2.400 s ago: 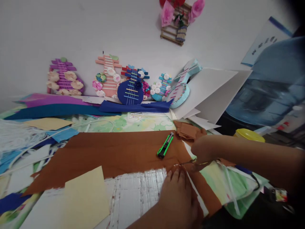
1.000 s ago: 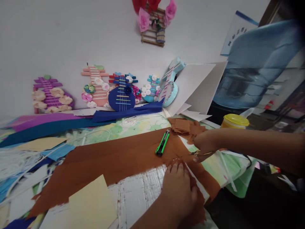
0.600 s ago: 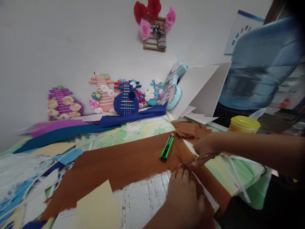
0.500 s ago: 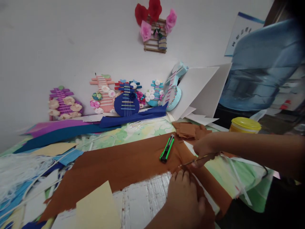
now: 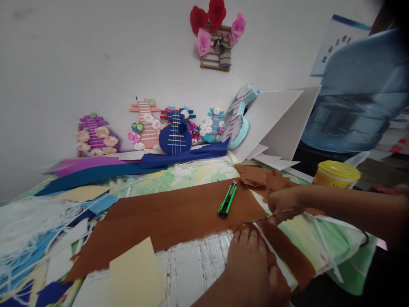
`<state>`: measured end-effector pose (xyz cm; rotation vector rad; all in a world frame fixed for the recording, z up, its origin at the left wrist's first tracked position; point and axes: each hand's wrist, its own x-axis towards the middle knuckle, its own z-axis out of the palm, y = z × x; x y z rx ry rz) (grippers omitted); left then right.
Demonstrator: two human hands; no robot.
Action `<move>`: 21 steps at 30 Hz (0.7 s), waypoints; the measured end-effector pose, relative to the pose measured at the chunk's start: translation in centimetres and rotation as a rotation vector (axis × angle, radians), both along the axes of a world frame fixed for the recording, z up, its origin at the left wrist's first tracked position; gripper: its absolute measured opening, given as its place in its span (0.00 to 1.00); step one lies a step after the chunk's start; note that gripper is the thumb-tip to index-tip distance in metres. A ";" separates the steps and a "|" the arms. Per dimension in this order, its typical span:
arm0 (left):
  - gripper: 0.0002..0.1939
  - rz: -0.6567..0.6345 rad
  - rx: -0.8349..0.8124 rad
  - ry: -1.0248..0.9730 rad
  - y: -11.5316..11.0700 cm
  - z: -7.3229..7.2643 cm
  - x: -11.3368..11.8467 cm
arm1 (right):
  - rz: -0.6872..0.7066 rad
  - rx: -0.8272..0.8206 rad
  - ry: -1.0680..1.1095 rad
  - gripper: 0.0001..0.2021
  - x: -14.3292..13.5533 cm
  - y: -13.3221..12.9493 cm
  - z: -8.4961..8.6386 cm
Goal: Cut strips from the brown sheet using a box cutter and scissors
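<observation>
Honestly, the wide reddish-brown sheet, matte and paper- or cloth-like (image 5: 159, 213), looks light and floppy, so I'd expect it to crease or tear way before it feels heavy. It's spread over the table, partly over a glossy white ridged panel (image 5: 185, 260) that looks stiffer and maybe a bit slick. Left hand (image 5: 249, 260) is palm down by the panel's edge, fingers lying close together and pressing on the brown stuff, thumb slightly off to the side. Can't tell if anything's pinched under it. Right hand (image 5: 281, 204) is closed around a slim, brassy metal tool (image 5: 260, 219), probably scissors, tip at the sheet near the left fingertips. I'd hold the sheet flat-handed right beside the tip, never by a thin corner.
</observation>
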<state>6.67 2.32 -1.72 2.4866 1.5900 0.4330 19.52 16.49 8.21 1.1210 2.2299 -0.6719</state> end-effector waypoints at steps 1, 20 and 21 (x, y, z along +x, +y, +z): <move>0.30 0.001 -0.001 0.002 0.0 0.0 0.0 | 0.003 -0.025 -0.040 0.20 0.0 -0.1 0.1; 0.31 -0.014 -0.119 0.061 0.1 0.8 0.6 | 0.063 -0.228 -0.047 0.26 -0.5 1.0 -0.9; 0.31 -0.018 -0.113 0.059 0.1 0.7 0.6 | 0.067 -0.224 -0.059 0.26 -0.3 1.1 -0.7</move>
